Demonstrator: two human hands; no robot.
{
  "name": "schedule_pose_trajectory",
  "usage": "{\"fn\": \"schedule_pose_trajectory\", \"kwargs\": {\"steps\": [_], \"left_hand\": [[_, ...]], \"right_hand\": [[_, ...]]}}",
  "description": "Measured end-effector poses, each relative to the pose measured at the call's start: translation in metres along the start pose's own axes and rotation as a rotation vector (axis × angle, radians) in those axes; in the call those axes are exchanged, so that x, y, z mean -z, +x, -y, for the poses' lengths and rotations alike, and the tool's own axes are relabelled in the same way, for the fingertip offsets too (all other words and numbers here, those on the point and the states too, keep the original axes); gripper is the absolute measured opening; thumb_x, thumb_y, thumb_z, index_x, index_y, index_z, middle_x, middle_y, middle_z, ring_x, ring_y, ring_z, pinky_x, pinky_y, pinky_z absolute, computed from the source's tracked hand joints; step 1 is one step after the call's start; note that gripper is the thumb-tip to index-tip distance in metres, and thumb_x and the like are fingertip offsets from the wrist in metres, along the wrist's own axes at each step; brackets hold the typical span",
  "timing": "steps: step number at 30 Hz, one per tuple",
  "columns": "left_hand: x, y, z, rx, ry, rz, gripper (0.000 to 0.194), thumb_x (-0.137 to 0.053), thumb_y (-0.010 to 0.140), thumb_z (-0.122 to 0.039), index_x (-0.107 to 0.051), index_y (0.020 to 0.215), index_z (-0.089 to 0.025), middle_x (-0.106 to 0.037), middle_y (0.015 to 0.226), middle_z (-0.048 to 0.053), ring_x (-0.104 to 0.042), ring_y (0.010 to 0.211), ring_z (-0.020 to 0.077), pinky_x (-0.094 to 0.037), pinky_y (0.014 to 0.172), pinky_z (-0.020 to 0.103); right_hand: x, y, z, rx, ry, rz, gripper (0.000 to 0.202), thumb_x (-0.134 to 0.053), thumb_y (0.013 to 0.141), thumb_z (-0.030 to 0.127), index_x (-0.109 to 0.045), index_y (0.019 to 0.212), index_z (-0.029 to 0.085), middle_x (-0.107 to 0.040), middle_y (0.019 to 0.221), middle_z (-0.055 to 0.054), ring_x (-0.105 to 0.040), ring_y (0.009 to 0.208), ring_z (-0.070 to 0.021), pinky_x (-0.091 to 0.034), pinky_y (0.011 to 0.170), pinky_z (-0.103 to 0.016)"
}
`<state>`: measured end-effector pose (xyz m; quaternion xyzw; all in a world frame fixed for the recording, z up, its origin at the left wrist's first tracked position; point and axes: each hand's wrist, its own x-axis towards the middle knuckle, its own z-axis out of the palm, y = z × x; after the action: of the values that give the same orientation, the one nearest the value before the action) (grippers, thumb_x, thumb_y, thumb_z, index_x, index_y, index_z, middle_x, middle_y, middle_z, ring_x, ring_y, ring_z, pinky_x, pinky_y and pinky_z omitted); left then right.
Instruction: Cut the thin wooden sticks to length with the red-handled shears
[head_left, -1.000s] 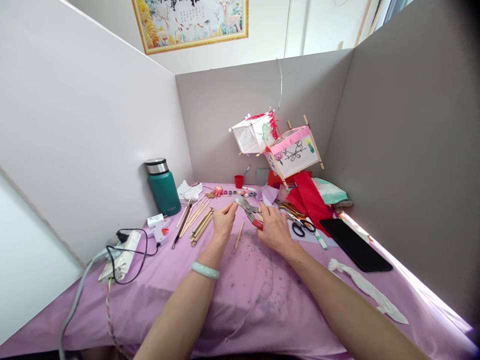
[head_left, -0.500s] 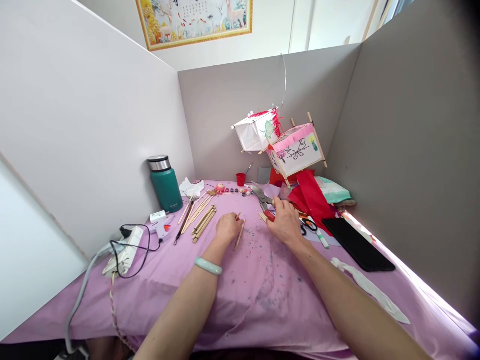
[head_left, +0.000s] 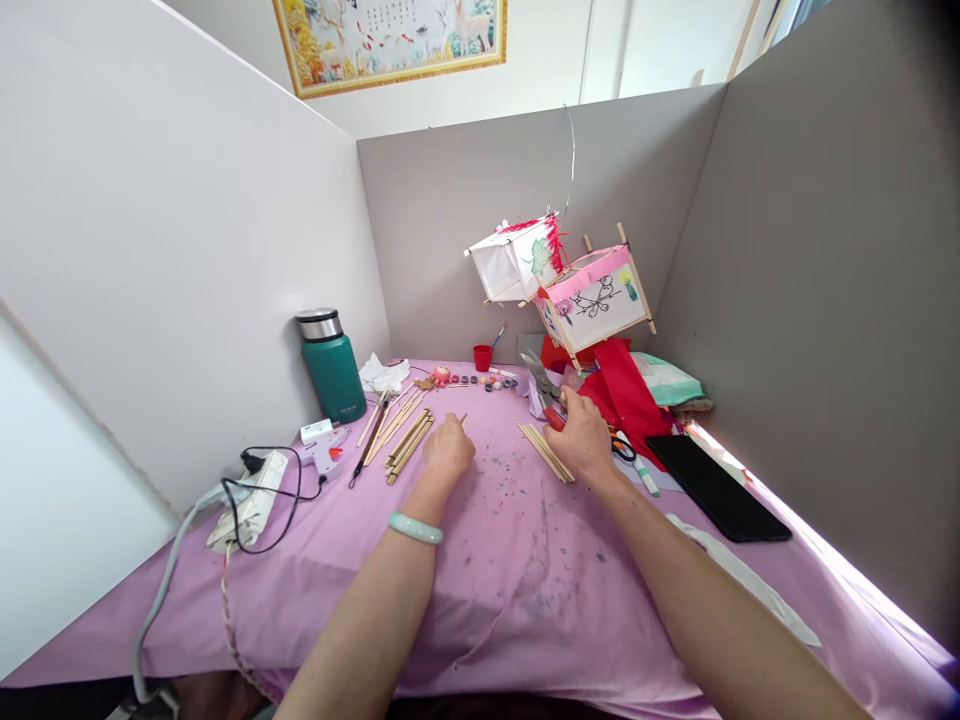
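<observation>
My left hand (head_left: 448,448), with a pale green bangle (head_left: 415,528) on its wrist, is closed low over the cloth. The tip of a thin wooden stick (head_left: 463,419) pokes out past its fingers; the rest of the stick is hidden. To the right, my right hand (head_left: 586,432) grips the red handles of the pruning shears (head_left: 541,378), whose blades point away toward the back. Beside that hand several thin sticks (head_left: 546,453) lie side by side. A bundle of thicker bamboo sticks (head_left: 409,447) rests left of my left hand.
A green bottle (head_left: 332,370), a glue gun (head_left: 324,455) and a power strip (head_left: 251,500) stand at left. Two paper lanterns (head_left: 596,295) hang at the back. Scissors (head_left: 622,448), red fabric (head_left: 628,390) and a black phone (head_left: 716,488) lie at right on the purple cloth (head_left: 495,600).
My right hand has moved right with the shears, uncovering the row of thin sticks. My left hand has shifted slightly left, and the stick lying beside it no longer shows there.
</observation>
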<state>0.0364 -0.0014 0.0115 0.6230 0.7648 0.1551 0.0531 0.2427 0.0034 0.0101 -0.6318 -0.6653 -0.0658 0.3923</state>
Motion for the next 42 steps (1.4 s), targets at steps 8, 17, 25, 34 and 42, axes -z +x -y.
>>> {"fn": "schedule_pose_trajectory", "kwargs": {"steps": [8,17,25,34,42], "left_hand": [[-0.005,0.0,0.006,-0.1,0.161,-0.118,0.033,-0.049,0.081,-0.014,-0.055,0.113,-0.011,-0.059,0.117,0.02,-0.053,0.114,0.0304,-0.042,0.091,0.04],[-0.022,-0.019,-0.059,-0.914,0.263,-0.007,0.026,-0.045,0.085,-0.012,-0.061,0.106,-0.015,-0.062,0.109,0.011,-0.054,0.104,0.0234,-0.045,0.084,0.035],[-0.029,-0.01,-0.074,-1.025,0.348,-0.022,0.024,-0.043,0.089,-0.013,-0.062,0.103,-0.013,-0.063,0.106,0.013,-0.056,0.102,0.0244,-0.044,0.082,0.035],[-0.03,-0.007,-0.081,-1.166,0.444,-0.01,0.024,-0.044,0.089,-0.014,-0.064,0.102,-0.013,-0.066,0.103,0.013,-0.059,0.099,0.0244,-0.041,0.08,0.035],[-0.023,-0.007,-0.079,-1.294,0.511,0.057,0.024,-0.056,0.082,-0.019,-0.065,0.104,-0.019,-0.066,0.105,0.01,-0.056,0.103,0.0261,-0.04,0.081,0.037]], "right_hand": [[0.001,0.009,-0.011,-0.079,0.099,-0.057,0.05,-0.054,0.066,0.026,-0.055,0.115,0.016,-0.061,0.099,-0.011,-0.055,0.095,-0.0275,-0.043,0.081,-0.038],[0.005,0.008,-0.011,-0.069,0.107,-0.055,0.046,-0.054,0.066,0.027,-0.056,0.111,0.016,-0.062,0.095,-0.01,-0.055,0.09,-0.0261,-0.043,0.076,-0.037],[0.006,0.007,-0.008,-0.072,0.097,-0.039,0.044,-0.054,0.069,0.028,-0.055,0.111,0.017,-0.061,0.096,-0.01,-0.055,0.093,-0.0262,-0.042,0.076,-0.036],[0.003,0.007,-0.009,-0.098,0.079,-0.021,0.051,-0.055,0.07,0.03,-0.053,0.118,0.015,-0.061,0.103,-0.012,-0.055,0.095,-0.0264,-0.043,0.078,-0.037],[0.004,0.007,-0.009,-0.096,0.081,-0.027,0.05,-0.056,0.069,0.03,-0.054,0.117,0.016,-0.061,0.101,-0.012,-0.055,0.094,-0.027,-0.043,0.078,-0.038]]}}
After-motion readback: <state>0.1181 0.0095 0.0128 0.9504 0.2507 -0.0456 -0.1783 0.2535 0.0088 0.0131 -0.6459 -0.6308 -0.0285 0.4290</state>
